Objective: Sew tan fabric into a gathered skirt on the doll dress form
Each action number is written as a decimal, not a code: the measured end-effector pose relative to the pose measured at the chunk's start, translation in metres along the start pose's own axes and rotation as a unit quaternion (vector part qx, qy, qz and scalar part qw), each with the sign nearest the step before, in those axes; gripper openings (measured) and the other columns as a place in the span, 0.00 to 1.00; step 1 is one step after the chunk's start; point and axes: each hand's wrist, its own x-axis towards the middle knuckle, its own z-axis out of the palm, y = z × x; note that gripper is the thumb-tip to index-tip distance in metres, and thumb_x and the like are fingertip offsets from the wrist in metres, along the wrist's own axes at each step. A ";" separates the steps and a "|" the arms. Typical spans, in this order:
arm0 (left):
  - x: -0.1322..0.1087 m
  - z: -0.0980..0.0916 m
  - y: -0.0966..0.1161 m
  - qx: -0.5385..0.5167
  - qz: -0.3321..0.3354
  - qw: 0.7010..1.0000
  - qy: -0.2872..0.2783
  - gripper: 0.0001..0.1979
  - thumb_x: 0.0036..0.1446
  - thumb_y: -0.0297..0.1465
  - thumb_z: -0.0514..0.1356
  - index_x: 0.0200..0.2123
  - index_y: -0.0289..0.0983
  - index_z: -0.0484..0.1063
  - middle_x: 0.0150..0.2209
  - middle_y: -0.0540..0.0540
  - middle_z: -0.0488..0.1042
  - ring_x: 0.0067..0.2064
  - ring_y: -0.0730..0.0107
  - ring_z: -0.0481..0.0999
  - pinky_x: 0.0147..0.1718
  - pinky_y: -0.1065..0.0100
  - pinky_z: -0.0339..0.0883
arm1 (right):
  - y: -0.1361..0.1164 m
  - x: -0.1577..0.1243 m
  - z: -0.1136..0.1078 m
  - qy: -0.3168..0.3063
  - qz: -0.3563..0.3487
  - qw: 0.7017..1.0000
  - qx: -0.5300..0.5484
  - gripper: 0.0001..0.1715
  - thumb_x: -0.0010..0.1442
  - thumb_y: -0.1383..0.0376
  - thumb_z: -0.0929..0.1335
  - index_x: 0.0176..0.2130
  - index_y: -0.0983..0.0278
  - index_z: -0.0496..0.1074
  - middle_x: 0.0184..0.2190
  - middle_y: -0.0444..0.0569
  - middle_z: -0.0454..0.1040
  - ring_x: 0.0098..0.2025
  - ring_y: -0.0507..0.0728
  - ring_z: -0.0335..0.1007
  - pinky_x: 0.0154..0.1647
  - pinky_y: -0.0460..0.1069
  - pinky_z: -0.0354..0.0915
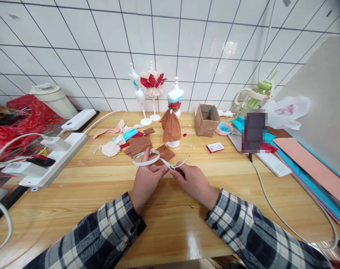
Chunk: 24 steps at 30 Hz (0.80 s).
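Both hands (144, 182) (194, 182) grasping — tape roll (144, 163) in left, dark tool (181, 172) in right, strip (167, 164) between.

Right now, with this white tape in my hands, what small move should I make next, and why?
Perhaps separate the loose strip near your fingertips. It runs from the tape roll in your left hand to where both hands come close together, and your right hand grips a small dark object, possibly a cutting tool.
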 end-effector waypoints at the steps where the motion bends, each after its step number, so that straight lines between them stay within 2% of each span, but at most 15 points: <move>1: 0.000 0.000 0.000 0.002 0.000 1.000 0.001 0.50 0.46 0.26 0.68 0.66 0.47 0.44 0.57 0.40 0.68 0.35 0.71 0.80 0.37 0.68 0.74 | 0.000 0.000 0.000 -0.002 0.002 1.000 -0.002 0.17 0.66 0.53 0.59 0.41 0.61 0.70 0.34 0.50 0.77 0.35 0.56 0.73 0.34 0.47 0.58; 13: -0.001 0.000 -0.001 -0.003 -0.010 1.000 -0.016 0.50 0.46 0.25 0.67 0.67 0.46 0.42 0.60 0.39 0.66 0.33 0.72 0.80 0.38 0.68 0.74 | -0.004 -0.001 -0.004 0.005 -0.007 0.999 0.039 0.18 0.66 0.55 0.61 0.46 0.59 0.72 0.38 0.49 0.79 0.39 0.57 0.74 0.38 0.47 0.61; 19: -0.001 0.001 0.001 -0.004 -0.013 1.000 -0.021 0.48 0.46 0.26 0.68 0.65 0.47 0.46 0.59 0.41 0.66 0.34 0.74 0.79 0.38 0.69 0.73 | 0.000 0.002 -0.003 -0.010 -0.023 0.998 0.049 0.18 0.67 0.56 0.60 0.44 0.59 0.74 0.40 0.49 0.78 0.40 0.56 0.73 0.40 0.47 0.62; 24: 0.000 0.001 0.000 -0.033 -0.020 0.998 -0.042 0.52 0.44 0.27 0.69 0.66 0.47 0.42 0.55 0.43 0.70 0.33 0.76 0.77 0.39 0.70 0.71 | -0.002 0.002 -0.003 -0.017 -0.021 0.999 0.039 0.20 0.67 0.54 0.58 0.42 0.60 0.74 0.39 0.50 0.78 0.40 0.56 0.73 0.40 0.47 0.60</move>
